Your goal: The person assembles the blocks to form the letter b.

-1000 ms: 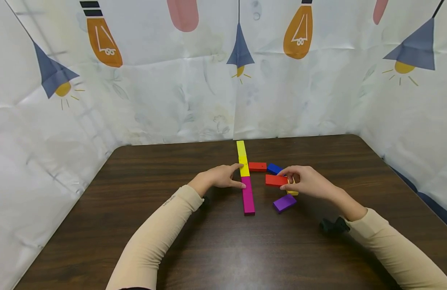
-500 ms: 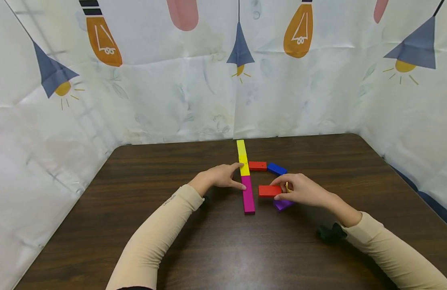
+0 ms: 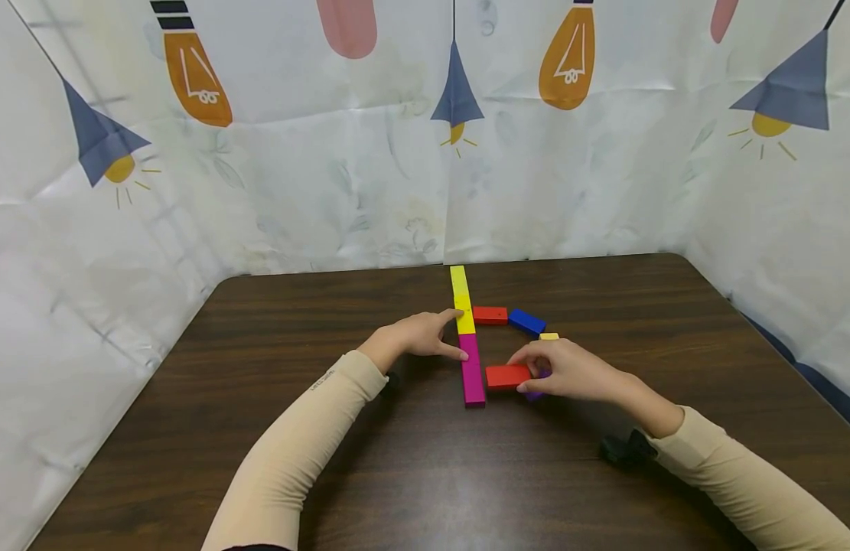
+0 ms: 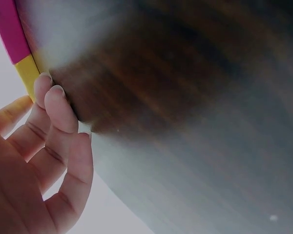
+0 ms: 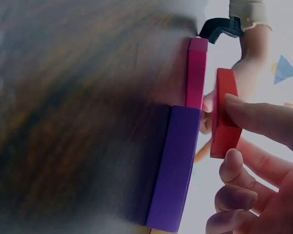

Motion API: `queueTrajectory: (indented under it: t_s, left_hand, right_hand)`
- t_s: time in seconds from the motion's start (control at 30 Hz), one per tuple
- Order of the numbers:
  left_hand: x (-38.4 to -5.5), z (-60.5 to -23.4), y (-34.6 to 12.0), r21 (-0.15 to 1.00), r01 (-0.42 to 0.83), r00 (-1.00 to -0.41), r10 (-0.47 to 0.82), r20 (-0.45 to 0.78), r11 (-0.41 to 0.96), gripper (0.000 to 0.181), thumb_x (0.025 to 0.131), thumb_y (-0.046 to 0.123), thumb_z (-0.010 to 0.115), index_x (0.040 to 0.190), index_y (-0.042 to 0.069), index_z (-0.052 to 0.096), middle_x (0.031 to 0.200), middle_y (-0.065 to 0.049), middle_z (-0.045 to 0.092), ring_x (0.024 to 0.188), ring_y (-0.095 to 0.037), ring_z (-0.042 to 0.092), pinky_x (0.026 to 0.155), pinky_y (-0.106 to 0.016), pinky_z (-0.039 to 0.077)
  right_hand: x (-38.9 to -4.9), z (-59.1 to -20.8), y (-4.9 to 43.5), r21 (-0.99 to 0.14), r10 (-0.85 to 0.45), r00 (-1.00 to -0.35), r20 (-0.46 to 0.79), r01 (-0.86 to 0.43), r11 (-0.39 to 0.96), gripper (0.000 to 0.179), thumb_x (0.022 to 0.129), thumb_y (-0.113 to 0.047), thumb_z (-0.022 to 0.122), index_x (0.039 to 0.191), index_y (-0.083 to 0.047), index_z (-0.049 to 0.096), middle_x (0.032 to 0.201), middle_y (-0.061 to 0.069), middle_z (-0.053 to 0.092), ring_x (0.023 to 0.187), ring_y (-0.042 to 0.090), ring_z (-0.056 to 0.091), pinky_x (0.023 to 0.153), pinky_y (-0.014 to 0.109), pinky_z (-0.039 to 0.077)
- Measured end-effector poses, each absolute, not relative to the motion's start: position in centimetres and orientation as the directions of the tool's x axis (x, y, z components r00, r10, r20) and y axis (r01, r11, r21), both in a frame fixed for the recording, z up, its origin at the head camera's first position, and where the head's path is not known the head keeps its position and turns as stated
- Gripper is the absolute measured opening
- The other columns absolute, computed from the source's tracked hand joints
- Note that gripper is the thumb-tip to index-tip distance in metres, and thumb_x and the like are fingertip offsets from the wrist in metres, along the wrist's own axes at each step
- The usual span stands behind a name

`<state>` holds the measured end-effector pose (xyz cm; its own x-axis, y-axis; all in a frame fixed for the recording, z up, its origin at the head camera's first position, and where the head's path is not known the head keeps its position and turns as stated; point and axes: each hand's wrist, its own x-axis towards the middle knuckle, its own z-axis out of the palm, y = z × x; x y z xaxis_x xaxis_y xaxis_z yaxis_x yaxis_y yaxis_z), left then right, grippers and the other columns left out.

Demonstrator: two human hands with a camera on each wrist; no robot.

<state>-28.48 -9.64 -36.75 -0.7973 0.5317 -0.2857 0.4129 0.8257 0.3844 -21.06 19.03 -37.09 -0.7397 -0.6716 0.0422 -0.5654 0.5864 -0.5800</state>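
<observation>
My right hand (image 3: 569, 371) pinches a red block (image 3: 507, 376) between thumb and fingers. In the right wrist view this red block (image 5: 226, 112) is raised off the table, beside a purple block (image 5: 173, 168) lying there. My left hand (image 3: 421, 334) touches a straight row of blocks with thumb and index finger spread; the thumb is at the magenta part (image 3: 472, 383), the index finger at the yellow part (image 3: 460, 287). To the row's right, a second red block (image 3: 490, 315), a blue block (image 3: 526, 321) and a yellow block (image 3: 548, 337) form a curve. My right hand mostly hides the purple block in the head view.
The dark wood-grain table (image 3: 314, 298) ends at a white printed curtain (image 3: 294, 191) behind and at the sides. A dark device (image 3: 627, 450) is strapped at my right wrist.
My right hand has carried the red block toward me and slightly left, from beside the curve's yellow block to between the magenta and purple blocks. The left hand stays put.
</observation>
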Motion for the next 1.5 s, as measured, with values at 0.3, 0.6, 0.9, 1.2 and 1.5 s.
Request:
queueTrajectory:
  t_s: [0.3, 0.6, 0.9, 1.2, 1.5]
  left_hand:
    - [-28.53, -36.66, -9.59, 0.384, 0.408, -0.798, 0.528, -0.291, 0.829, 0.092, 0.091, 0.053, 0.074, 0.162, 0.015, 0.028, 0.144, -0.014, 0.056, 0.129, -0.026, 0.054, 0.112, -0.043, 0.038]
    - [-28.62, -36.77, -9.59, 0.384, 0.405, -0.798, 0.526, -0.293, 0.83, 0.093, 0.091, 0.054, 0.074, 0.162, 0.016, 0.028, 0.145, -0.014, 0.055, 0.128, -0.025, 0.054, 0.112, -0.043, 0.038]
    - [-28.49, -36.73, -9.62, 0.381, 0.406, -0.8, 0.525, -0.292, 0.831, 0.092, 0.092, 0.053, 0.073, 0.163, 0.016, 0.028, 0.149, -0.014, 0.052, 0.132, -0.026, 0.052, 0.113, -0.043, 0.037]
    - [-28.35, -36.71, -9.56, 0.385, 0.403, -0.799, 0.524, -0.296, 0.831, 0.092, 0.092, 0.053, 0.073, 0.163, 0.016, 0.028, 0.142, -0.014, 0.056, 0.128, -0.025, 0.054, 0.112, -0.043, 0.038]
    - [-28.51, -36.77, -9.56, 0.378, 0.408, -0.798, 0.526, -0.296, 0.831, 0.093, 0.091, 0.053, 0.074, 0.163, 0.016, 0.028, 0.139, -0.014, 0.059, 0.126, -0.024, 0.055, 0.112, -0.042, 0.038]
  right_hand:
    - [-20.71, -36.94, 18.76, -0.559, -0.692, -0.722, 0.003, -0.575, 0.598, 0.033, 0.09, -0.024, 0.08, 0.118, -0.01, 0.073, 0.081, -0.01, 0.054, 0.072, 0.007, 0.05, 0.061, 0.025, 0.043]
    - [-20.53, -37.13, 18.58, -0.569, -0.709, -0.705, -0.029, -0.572, 0.592, 0.031, 0.089, -0.025, 0.082, 0.116, -0.012, 0.073, 0.083, -0.009, 0.055, 0.073, 0.008, 0.051, 0.062, 0.026, 0.043]
    - [-20.52, -37.07, 18.31, -0.557, -0.722, -0.691, -0.029, -0.589, 0.586, 0.032, 0.088, -0.025, 0.083, 0.115, -0.011, 0.073, 0.083, -0.009, 0.054, 0.073, 0.007, 0.05, 0.062, 0.026, 0.043]
    - [-20.62, -36.91, 18.26, -0.554, -0.728, -0.684, -0.035, -0.593, 0.584, 0.034, 0.086, -0.024, 0.085, 0.115, -0.01, 0.074, 0.084, -0.01, 0.056, 0.072, 0.006, 0.05, 0.062, 0.026, 0.044]
    - [-20.74, -36.89, 18.68, -0.533, -0.726, -0.685, -0.058, -0.594, 0.603, 0.041, 0.083, -0.027, 0.088, 0.117, -0.009, 0.074, 0.087, -0.009, 0.057, 0.076, 0.009, 0.053, 0.065, 0.026, 0.047]
